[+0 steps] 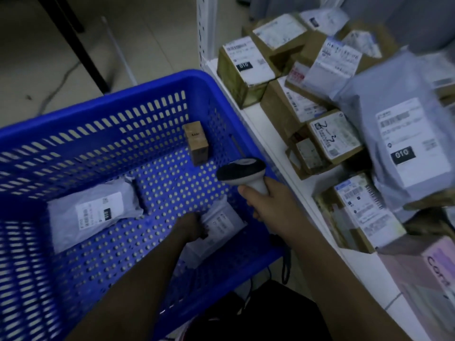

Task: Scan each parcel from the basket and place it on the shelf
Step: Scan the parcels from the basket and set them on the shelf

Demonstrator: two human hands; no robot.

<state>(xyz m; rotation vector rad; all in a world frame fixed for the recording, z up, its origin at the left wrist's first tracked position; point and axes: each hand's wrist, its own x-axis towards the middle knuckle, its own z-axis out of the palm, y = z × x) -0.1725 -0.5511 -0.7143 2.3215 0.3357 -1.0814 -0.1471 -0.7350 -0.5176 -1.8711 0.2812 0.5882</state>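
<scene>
A blue perforated basket (pixel 98 112) fills the left of the head view. Inside it lie a grey poly-bag parcel (pixel 91 212) with a white label, a small brown carton (pixel 197 142) standing at the far right corner, and a white labelled parcel (pixel 221 225) near the right wall. My left hand (pixel 190 228) reaches down into the basket and grips the edge of that white parcel. My right hand (pixel 266 205) holds a handheld barcode scanner (pixel 242 173) by its handle above the basket's right rim, with its head pointing left and away from me.
A white shelf (pixel 261 124) runs along the right, crowded with several labelled cartons (pixel 246 67) and a large grey bag (pixel 403 143). A white perforated upright (pixel 205 30) stands at its far corner. Tiled floor and a dark table leg (pixel 81 50) lie beyond the basket.
</scene>
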